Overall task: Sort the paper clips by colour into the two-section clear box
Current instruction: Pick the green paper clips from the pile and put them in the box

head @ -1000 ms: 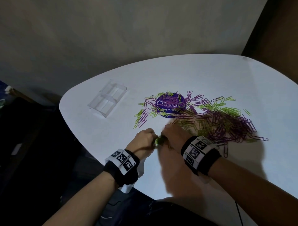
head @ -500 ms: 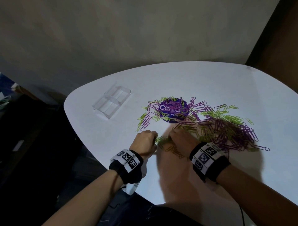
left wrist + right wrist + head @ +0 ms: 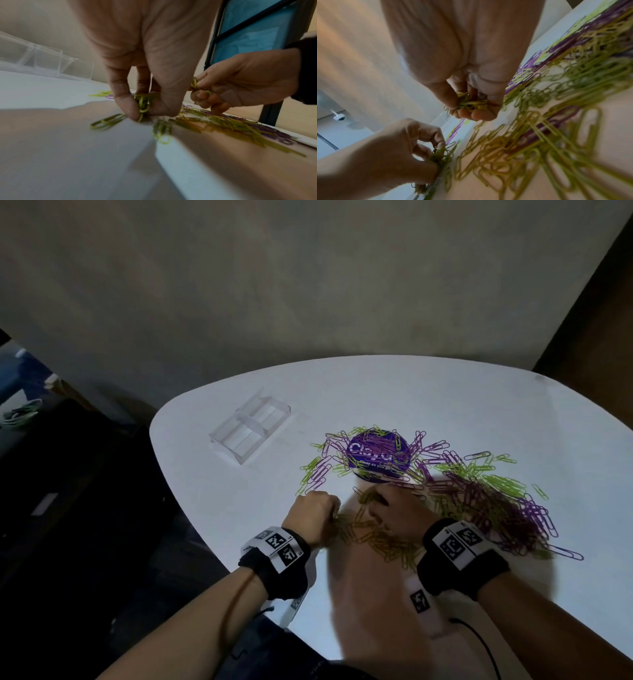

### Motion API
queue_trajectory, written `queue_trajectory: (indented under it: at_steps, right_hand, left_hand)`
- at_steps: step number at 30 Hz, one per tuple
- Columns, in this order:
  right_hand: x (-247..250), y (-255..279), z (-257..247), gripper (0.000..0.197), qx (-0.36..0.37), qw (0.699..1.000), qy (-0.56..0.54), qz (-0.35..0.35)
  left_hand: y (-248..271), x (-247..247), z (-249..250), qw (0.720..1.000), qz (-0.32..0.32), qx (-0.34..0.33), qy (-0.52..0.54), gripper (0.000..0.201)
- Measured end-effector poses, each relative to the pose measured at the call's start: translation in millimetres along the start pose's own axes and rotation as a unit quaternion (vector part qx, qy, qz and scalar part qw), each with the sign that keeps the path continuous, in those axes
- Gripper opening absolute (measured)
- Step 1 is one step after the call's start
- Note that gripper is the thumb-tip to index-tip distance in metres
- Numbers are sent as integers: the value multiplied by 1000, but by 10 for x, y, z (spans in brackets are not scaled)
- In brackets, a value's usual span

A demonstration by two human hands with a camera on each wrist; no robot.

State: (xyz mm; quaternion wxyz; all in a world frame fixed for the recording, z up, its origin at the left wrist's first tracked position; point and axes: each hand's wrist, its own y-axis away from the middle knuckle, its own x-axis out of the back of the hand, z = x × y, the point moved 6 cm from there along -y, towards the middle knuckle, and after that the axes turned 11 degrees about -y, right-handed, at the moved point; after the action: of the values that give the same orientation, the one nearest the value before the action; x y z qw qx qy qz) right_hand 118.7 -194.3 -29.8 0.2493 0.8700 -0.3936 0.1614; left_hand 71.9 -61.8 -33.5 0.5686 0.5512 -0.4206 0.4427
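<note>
A heap of green and purple paper clips [image 3: 479, 494] spreads over the white table [image 3: 445, 402]. My left hand [image 3: 317, 517] is curled at the heap's near left and pinches a bunch of green clips [image 3: 143, 103] between thumb and fingers. My right hand [image 3: 394, 513] sits just right of it, fingers curled round another bunch of green clips [image 3: 471, 104]. Loose green clips [image 3: 373, 537] lie between and below both hands. The two-section clear box [image 3: 250, 428] stands at the far left of the table, apart from both hands, with nothing seen in it.
A round purple printed lid or disc [image 3: 378, 455] lies under clips at the heap's far left. The table's curved edge [image 3: 191, 505] drops off left of my left hand. A black cable [image 3: 479, 642] trails from my right wrist.
Both hands have stayed at the heap's near left edge, gathering green clips. My right hand shifted slightly forward, and more loose green clips now show between the hands.
</note>
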Motion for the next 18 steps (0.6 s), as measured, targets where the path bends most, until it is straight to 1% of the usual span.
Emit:
queue_trajectory:
  at_steps: [2,6,7,9,11,14,16,18]
  right_hand:
    - [-16,-48,10,27,-30,999,-36,-3]
    - [-58,-129,-35,31,-38,989,-146,-3]
    - [-69,-152,-44,31,-32,985,-171,-6]
    - [-101,-190,-80,23,-23,978,-204,-23]
    - [-118,-250,-128,23,-13,973,-226,-35]
    - [-125,-354,-255,35,-5,967,-254,-18]
    - [-174,-421,-361,38,-11,955,-296,-19]
    - [-259,-489,-499,39,-3,947,-319,-46]
  left_hand:
    - [-6,-11,-45,999,-11,11,35,17]
    - [-24,-39,-213,990,-20,45,134,31]
    - [-15,-27,-251,984,-17,49,173,34]
    - [28,32,-335,969,-11,59,239,37]
    - [75,112,-461,952,-8,81,295,36]
    - [139,349,-726,926,6,110,360,32]
    - [127,571,-988,921,30,115,372,23]
    - [66,806,-1308,919,63,125,370,17]
